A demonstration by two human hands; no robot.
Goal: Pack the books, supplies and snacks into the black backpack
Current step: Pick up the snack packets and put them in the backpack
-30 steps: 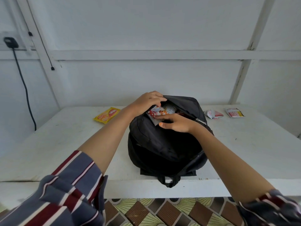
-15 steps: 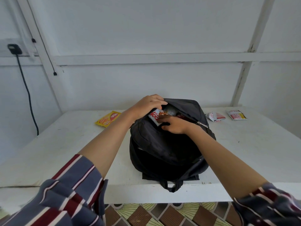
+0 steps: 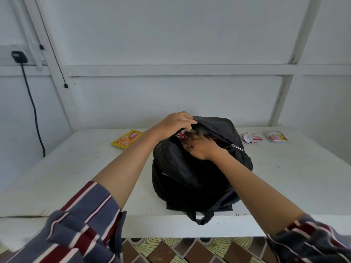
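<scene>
The black backpack [image 3: 193, 168] lies on the white table [image 3: 81, 175] near its front edge, its top zip open. My left hand [image 3: 175, 123] grips the upper flap of the opening and holds it up. My right hand [image 3: 201, 146] presses a red-and-white snack packet [image 3: 181, 135] down into the opening; its fingers reach inside and are partly hidden. Only a corner of that packet shows. A yellow snack packet [image 3: 126, 139] lies on the table to the left of the bag. Two white-and-red packets [image 3: 251, 138] [image 3: 276, 136] lie to its right.
A white wall with wooden beams stands right behind the table. A black plug and cable [image 3: 28, 88] hang on the wall at the left. The backpack's strap loop [image 3: 199, 218] hangs over the table's front edge. Patterned floor tiles [image 3: 190, 249] show below.
My right hand has pushed the red-and-white packet deeper into the bag, so less of it shows. My left hand keeps hold of the flap.
</scene>
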